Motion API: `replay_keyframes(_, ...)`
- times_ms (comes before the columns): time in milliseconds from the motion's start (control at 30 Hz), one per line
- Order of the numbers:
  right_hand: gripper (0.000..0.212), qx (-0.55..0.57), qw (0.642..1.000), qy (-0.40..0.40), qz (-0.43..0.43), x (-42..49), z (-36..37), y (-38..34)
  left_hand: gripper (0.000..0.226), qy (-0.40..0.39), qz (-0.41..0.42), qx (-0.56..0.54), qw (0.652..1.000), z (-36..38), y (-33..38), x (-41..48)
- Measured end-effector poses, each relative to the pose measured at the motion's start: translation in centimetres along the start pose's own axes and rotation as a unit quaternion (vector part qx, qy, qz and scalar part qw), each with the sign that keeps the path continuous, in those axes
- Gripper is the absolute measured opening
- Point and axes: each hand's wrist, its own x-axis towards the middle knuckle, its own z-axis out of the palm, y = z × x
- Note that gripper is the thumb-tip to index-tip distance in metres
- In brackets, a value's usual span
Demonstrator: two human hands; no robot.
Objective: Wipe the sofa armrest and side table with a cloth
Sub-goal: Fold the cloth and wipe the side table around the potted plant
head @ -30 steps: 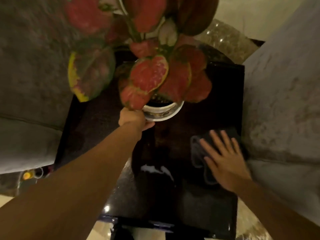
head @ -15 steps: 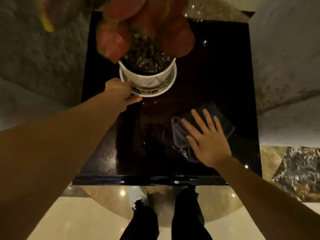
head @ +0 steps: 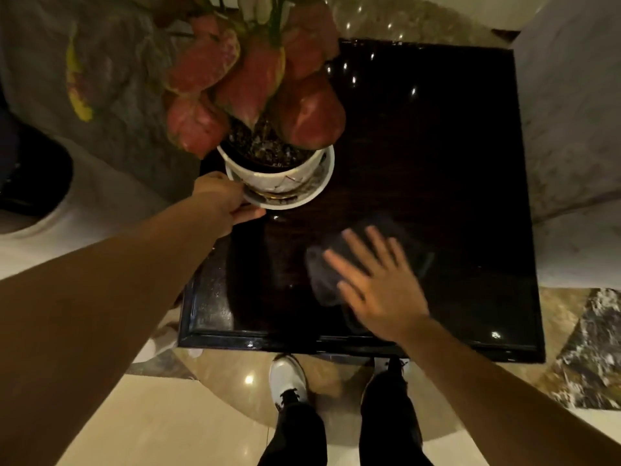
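A glossy black square side table point(head: 453, 169) fills the middle of the head view. A dark grey cloth point(head: 327, 267) lies on its near half. My right hand point(head: 379, 284) rests flat on the cloth with fingers spread, blurred by motion. My left hand point(head: 223, 200) grips the rim of the white saucer point(head: 322, 186) under a white plant pot point(head: 272, 174) at the table's left side. Grey sofa armrests flank the table, one on the left point(head: 111, 105) and one on the right point(head: 571, 112).
The pot holds a plant with large red leaves point(head: 255, 75) overhanging the table's back left. My two feet point(head: 289, 381) stand on the shiny tiled floor point(head: 161, 415) right at the table's front edge. A dark object point(head: 33, 169) sits at the far left.
The view has tilted down and pulled back, showing more floor and my feet. My right hand and the cloth have slid along the near half of the table. My left hand keeps its hold.
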Motion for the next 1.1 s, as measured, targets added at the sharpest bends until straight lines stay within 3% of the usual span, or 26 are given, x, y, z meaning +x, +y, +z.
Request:
replay_keyframes(67,0.056,0.018,0.977,0.031,0.210,-0.2,-0.3,0.9,0.027,0.003,-0.005,0.003,1.000,-0.6,0.0,0.1)
replay_keyframes(133,0.057,0.066,0.897,0.065,0.433,1.7,0.0,-3.5,0.026,0.008,-0.005,-0.002,1.000,-0.9,-0.5,0.3)
replay_keyframes(167,0.058,0.100,0.851,0.077,0.510,3.3,0.0,-6.8,0.024,0.009,-0.002,-0.005,1.000,-0.8,-0.7,0.3)
replay_keyframes(200,0.058,0.122,0.830,0.088,0.537,4.8,-0.1,-10.3,0.023,0.010,0.001,-0.013,1.000,-0.8,-0.8,0.3)
replay_keyframes(233,0.059,0.137,0.846,0.087,0.507,5.8,0.0,-13.4,0.024,0.008,0.002,-0.020,1.000,-0.6,-1.0,0.4)
replay_keyframes(267,0.060,0.139,0.891,0.075,0.427,6.2,0.3,-16.1,0.026,0.005,0.001,-0.026,1.000,-0.5,-1.1,0.5)
replay_keyframes(333,0.058,0.124,0.977,0.031,0.170,4.4,1.7,-18.7,0.027,0.008,0.000,-0.026,1.000,-0.6,-1.2,0.2)
replay_keyframes(400,0.052,0.093,0.994,0.012,-0.061,2.0,2.2,-15.4,0.029,0.009,-0.007,-0.015,1.000,-0.4,-1.4,0.0)
replay_keyframes(467,0.048,0.077,0.982,0.012,-0.174,1.1,1.2,-8.7,0.031,0.011,-0.005,-0.012,1.000,-0.2,-1.4,-0.3)
replay_keyframes(533,0.049,0.044,0.991,0.013,-0.127,1.0,-0.1,-0.8,0.027,0.011,-0.004,-0.005,1.000,0.6,-1.3,-0.5)
replay_keyframes(633,0.055,0.011,0.994,0.010,0.109,0.7,-1.9,8.1,0.015,0.031,-0.010,-0.002,0.999,2.0,-1.2,-0.9)
replay_keyframes(700,0.056,0.047,0.954,0.040,0.292,1.5,-1.9,7.4,0.015,0.033,-0.011,-0.004,0.999,3.3,-1.2,-1.0)
replay_keyframes(767,0.059,0.059,0.922,0.063,0.377,3.2,-1.4,2.5,0.020,0.031,-0.004,-0.013,0.999,4.6,-0.9,-1.4)
replay_keyframes(800,0.059,0.073,0.936,0.063,0.338,3.4,-1.0,0.2,0.023,0.031,-0.001,-0.015,0.999,5.5,-0.8,-1.5)
replay_keyframes(867,0.055,0.093,0.993,0.024,0.071,1.7,0.2,-2.9,0.028,0.029,0.004,-0.012,1.000,6.9,-0.3,-2.0)
replay_keyframes(933,0.049,0.064,0.973,-0.020,-0.223,0.0,-0.1,0.3,0.034,0.030,0.008,-0.005,0.999,8.3,0.3,-2.1)
replay_keyframes(967,0.048,0.047,0.951,-0.034,-0.305,0.4,-0.7,3.7,0.037,0.034,0.009,0.004,0.999,9.0,0.6,-2.0)
replay_keyframes(1000,0.047,0.024,0.943,-0.030,-0.332,1.1,-1.2,7.0,0.038,0.039,0.011,0.012,0.999,9.6,0.7,-1.9)
replay_keyframes(1033,0.048,0.008,0.953,-0.029,-0.301,1.8,-1.8,10.4,0.038,0.042,0.011,0.019,0.999,10.1,0.9,-1.8)
replay_keyframes(1100,0.049,0.004,0.996,0.002,-0.086,2.8,-2.8,15.7,0.036,0.046,0.004,0.021,0.999,11.1,1.0,-1.7)
